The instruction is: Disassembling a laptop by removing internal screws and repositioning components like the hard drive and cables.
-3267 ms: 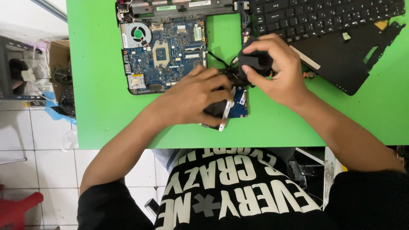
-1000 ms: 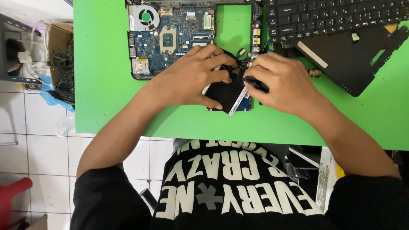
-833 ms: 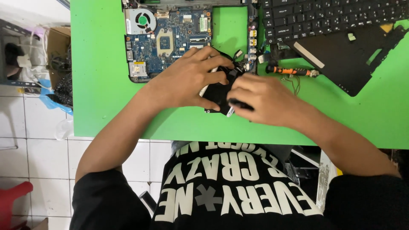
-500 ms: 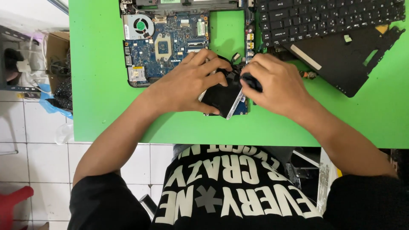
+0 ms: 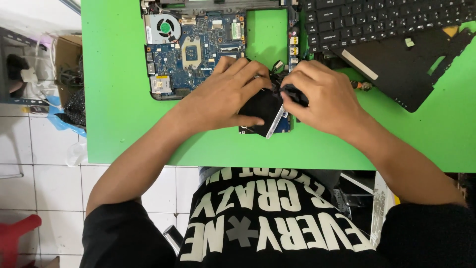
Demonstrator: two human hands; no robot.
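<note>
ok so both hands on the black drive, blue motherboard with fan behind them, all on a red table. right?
Not red: the head view shows a green table. The rest holds: left hand and right hand on the black drive, blue motherboard behind.

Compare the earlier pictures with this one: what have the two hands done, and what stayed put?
The right hand moved left from the small black part to the flat black drive. The left hand kept pressing it. Blue circuit board, black keyboard and green table stayed put.

One motherboard (image 5: 198,49), one keyboard (image 5: 377,20), one fan (image 5: 162,27), two hands (image 5: 223,94).
</note>
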